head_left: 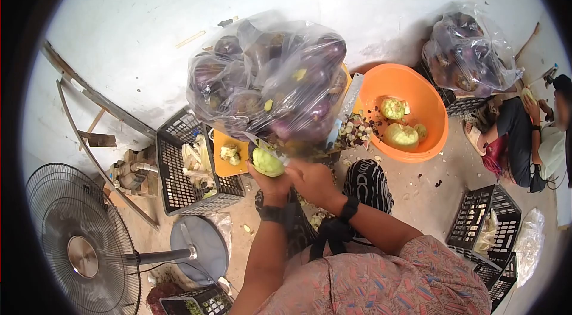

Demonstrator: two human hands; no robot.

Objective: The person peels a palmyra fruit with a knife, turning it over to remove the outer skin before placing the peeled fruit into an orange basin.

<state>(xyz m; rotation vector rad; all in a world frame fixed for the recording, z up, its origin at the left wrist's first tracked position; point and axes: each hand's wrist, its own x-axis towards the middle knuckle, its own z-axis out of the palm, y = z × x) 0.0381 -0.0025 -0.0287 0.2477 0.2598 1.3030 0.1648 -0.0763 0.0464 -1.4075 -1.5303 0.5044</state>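
In front of my lap, my left hand (pixel 271 183) is wrapped round a pale green peeled eggplant (pixel 267 162). My right hand (pixel 316 184) is closed beside it on a small tool with a light blade (pixel 280 158); blur hides whether it is a knife or a peeler. The blade lies against the eggplant's upper right side. Just beyond both hands rests a big clear plastic bag of purple eggplants (pixel 262 77). A pale chunk (pixel 230 153) sits on the orange board (pixel 223 167) to the left of my left hand.
An orange basin (pixel 438 127) on the right holds peeled eggplants (pixel 401 136). A wide metal blade (pixel 351 94) and dark peel scraps (pixel 356 130) lie near it. Black crates (pixel 176 187) and a fan (pixel 83 255) stand left. Another person (pixel 518 130) sits far right, near a second eggplant bag (pixel 468 56).
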